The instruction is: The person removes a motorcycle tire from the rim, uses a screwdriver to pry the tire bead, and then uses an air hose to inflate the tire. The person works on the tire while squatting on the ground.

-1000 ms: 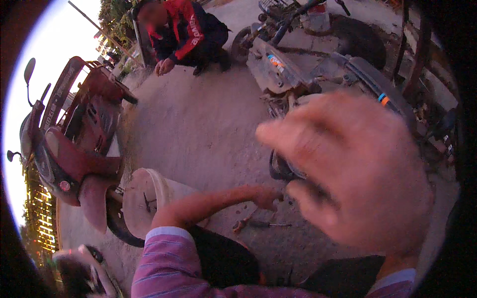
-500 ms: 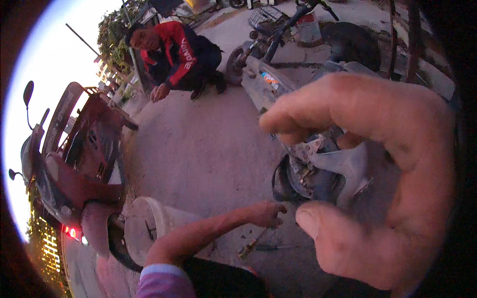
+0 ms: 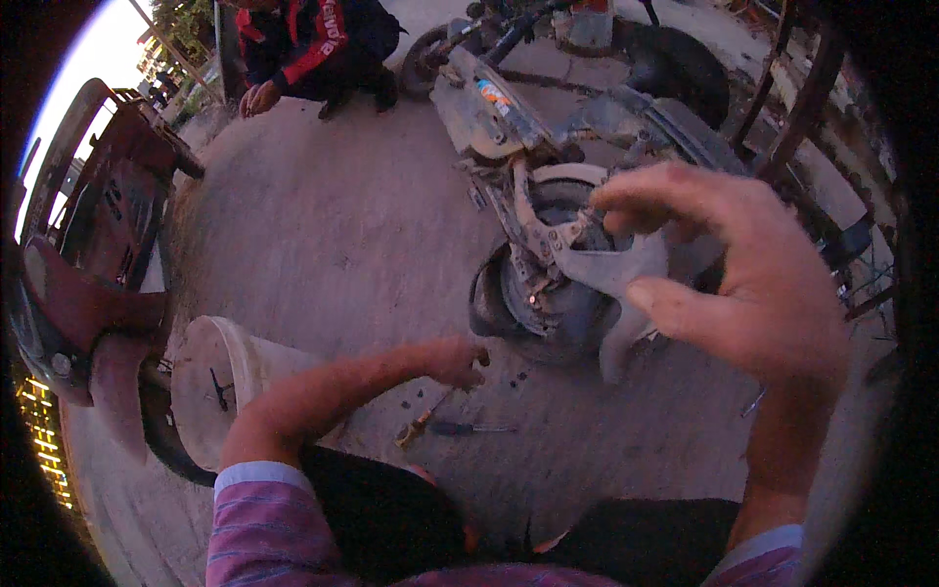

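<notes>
My right hand (image 3: pixel 738 269) is raised over the wheel end of a grey two-wheeler (image 3: pixel 489 108) lying on its side. Its thumb and fingers curve apart, with nothing visible between them. Behind my fingers show a light grey bracket-like part (image 3: pixel 597 266) and the dark wheel (image 3: pixel 562 318). My left hand (image 3: pixel 455 362) hangs low over the ground, fingers loosely bent, a gap at the thumb and nothing seen in it. Just below it lies a screwdriver with a yellowish handle (image 3: pixel 415 428). Beside that lies a dark-handled screwdriver (image 3: pixel 455 428).
A pale bucket (image 3: pixel 279 360) lies tipped by my left forearm, a dark T-shaped tool (image 3: pixel 219 389) inside. A red cargo vehicle (image 3: pixel 108 225) stands at the left. Another person (image 3: pixel 323 44) crouches at the far left of the two-wheeler. Posts (image 3: pixel 797 108) rise at the right.
The view has tipped down and turned, bringing the wheel nearer the middle and my knees into sight. My right hand now appears farther from the camera, its fingers still curved apart.
</notes>
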`<state>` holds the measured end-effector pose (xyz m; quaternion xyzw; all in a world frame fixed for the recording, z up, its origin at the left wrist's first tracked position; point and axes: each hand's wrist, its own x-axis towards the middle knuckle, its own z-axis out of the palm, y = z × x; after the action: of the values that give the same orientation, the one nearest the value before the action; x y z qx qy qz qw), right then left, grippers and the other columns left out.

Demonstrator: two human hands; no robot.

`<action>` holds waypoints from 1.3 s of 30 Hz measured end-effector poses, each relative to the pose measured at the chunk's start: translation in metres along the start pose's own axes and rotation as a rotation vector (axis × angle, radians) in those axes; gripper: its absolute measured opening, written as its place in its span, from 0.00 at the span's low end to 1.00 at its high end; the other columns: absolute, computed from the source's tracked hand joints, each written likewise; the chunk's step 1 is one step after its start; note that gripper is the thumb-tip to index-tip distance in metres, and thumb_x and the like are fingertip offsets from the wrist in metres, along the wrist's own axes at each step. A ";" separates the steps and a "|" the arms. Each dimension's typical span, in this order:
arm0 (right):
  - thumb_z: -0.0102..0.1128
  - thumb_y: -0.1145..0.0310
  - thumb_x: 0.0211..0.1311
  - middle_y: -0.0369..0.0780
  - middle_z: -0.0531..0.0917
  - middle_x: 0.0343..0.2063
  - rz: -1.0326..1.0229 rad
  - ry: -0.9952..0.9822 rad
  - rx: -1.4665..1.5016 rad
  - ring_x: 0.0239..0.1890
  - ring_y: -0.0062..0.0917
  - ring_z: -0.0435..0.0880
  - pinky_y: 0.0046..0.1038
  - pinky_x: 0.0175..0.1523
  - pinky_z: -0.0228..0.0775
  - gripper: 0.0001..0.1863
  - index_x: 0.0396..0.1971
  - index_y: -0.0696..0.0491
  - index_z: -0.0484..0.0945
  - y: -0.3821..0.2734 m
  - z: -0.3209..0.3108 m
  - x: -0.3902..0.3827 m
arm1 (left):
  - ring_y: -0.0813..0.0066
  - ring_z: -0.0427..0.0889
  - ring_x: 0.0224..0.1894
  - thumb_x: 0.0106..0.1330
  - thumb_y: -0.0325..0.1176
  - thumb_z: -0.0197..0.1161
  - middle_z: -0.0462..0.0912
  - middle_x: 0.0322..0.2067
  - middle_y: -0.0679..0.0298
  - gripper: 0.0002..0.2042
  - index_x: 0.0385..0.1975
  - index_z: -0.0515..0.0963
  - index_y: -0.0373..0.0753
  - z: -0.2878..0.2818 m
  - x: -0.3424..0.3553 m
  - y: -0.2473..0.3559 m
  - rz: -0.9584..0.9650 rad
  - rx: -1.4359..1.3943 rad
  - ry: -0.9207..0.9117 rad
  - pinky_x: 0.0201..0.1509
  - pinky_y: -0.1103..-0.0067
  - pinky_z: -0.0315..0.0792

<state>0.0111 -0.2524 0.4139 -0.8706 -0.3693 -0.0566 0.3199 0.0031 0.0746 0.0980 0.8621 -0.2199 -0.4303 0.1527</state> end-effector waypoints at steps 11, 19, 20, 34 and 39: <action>0.67 0.56 0.56 0.48 0.81 0.55 0.140 -0.677 0.035 0.57 0.42 0.79 0.39 0.63 0.70 0.31 0.59 0.53 0.76 0.076 0.104 0.004 | 0.49 0.80 0.53 0.65 0.53 0.60 0.84 0.47 0.46 0.27 0.52 0.79 0.34 0.022 0.024 -0.032 -0.024 0.004 0.017 0.59 0.61 0.72; 0.64 0.52 0.57 0.49 0.82 0.52 0.056 -0.786 -0.065 0.56 0.43 0.80 0.43 0.61 0.72 0.31 0.59 0.51 0.76 0.086 0.160 -0.005 | 0.56 0.85 0.31 0.67 0.59 0.55 0.85 0.33 0.51 0.31 0.50 0.79 0.33 0.036 0.063 -0.057 -0.134 -0.021 0.003 0.37 0.62 0.78; 0.64 0.52 0.57 0.48 0.82 0.52 0.060 -0.776 -0.094 0.56 0.43 0.80 0.43 0.61 0.72 0.31 0.59 0.51 0.76 0.087 0.162 -0.004 | 0.58 0.85 0.28 0.68 0.60 0.54 0.85 0.31 0.52 0.31 0.50 0.79 0.33 0.034 0.067 -0.060 -0.216 -0.125 -0.008 0.34 0.63 0.79; 0.62 0.49 0.59 0.48 0.82 0.53 0.048 -0.818 -0.008 0.56 0.43 0.80 0.43 0.60 0.72 0.30 0.59 0.49 0.77 0.094 0.193 -0.009 | 0.65 0.82 0.34 0.64 0.57 0.66 0.82 0.43 0.57 0.35 0.62 0.68 0.40 0.016 0.082 -0.041 -0.181 -0.755 0.285 0.35 0.69 0.79; 0.63 0.49 0.59 0.48 0.83 0.50 0.000 -1.003 0.021 0.54 0.43 0.81 0.44 0.58 0.74 0.30 0.58 0.49 0.78 0.092 0.230 -0.029 | 0.62 0.83 0.38 0.64 0.56 0.66 0.81 0.47 0.56 0.34 0.63 0.68 0.39 0.010 0.079 -0.031 -0.173 -0.965 0.297 0.37 0.65 0.80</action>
<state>0.0211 -0.1799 0.1755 -0.7873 -0.4784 0.3725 0.1117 0.0452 0.0602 0.0250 0.7602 0.1001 -0.3669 0.5267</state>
